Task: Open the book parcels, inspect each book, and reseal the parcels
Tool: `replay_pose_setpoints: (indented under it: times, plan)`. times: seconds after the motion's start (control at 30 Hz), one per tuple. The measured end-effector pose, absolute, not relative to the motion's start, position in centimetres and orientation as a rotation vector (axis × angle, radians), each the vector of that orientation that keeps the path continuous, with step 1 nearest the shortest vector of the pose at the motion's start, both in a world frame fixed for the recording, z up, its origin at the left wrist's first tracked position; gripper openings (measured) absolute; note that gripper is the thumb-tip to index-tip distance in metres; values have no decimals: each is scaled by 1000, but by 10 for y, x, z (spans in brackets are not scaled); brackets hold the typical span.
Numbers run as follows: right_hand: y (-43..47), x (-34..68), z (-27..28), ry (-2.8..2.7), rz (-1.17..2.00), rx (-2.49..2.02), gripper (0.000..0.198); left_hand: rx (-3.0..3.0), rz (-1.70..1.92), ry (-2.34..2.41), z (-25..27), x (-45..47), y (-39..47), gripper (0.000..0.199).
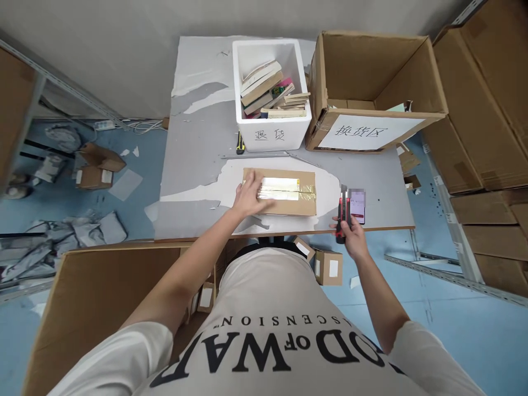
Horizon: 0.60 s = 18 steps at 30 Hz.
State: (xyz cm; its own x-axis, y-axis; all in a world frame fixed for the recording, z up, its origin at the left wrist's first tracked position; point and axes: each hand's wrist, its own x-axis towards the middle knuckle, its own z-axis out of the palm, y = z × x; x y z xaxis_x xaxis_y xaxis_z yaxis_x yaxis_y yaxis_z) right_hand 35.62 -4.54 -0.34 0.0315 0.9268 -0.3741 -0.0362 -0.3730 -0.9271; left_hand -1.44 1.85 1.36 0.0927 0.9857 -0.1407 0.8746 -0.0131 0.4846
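Note:
A small sealed cardboard box [284, 208] lies flat on the table near its front edge, with a white label and shiny clear tape across its top. My left hand [249, 195] rests on the box's left part, fingers spread over the cardboard and the label's edge. My right hand [353, 235] is closed around a red and black box cutter [344, 214], held upright at the table's front edge to the right of the box. The cutter's tip points away from me. A phone [358, 206] with a lit screen lies just right of the cutter.
Behind the box stand a white foam bin [270, 136] of books and a large open carton [373, 113] with a handwritten sign. A yellow and black cutter [240, 144] lies by the bin. A big open carton [107, 308] stands at my left, and stacked cardboard [474, 110] at the right.

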Motion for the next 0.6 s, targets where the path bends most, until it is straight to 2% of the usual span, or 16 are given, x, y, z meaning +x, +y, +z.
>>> replay_pose_setpoints:
  times: [0.07,0.13,0.33,0.6]
  plan:
    - [-45,331,-10,-831,1508,-1422,47,1771,616,1877,7,-33,30,72]
    - [-45,306,-15,-735,1551,-1386,46,1590,830,1865,-3,-56,46,61]
    - [-48,271,-19,-658,1547,-1399,41,949,793,1450,-24,-92,77,54]
    - [11,294,-13,-675,1477,-1333,40,729,1026,1362,-18,-85,52,56]
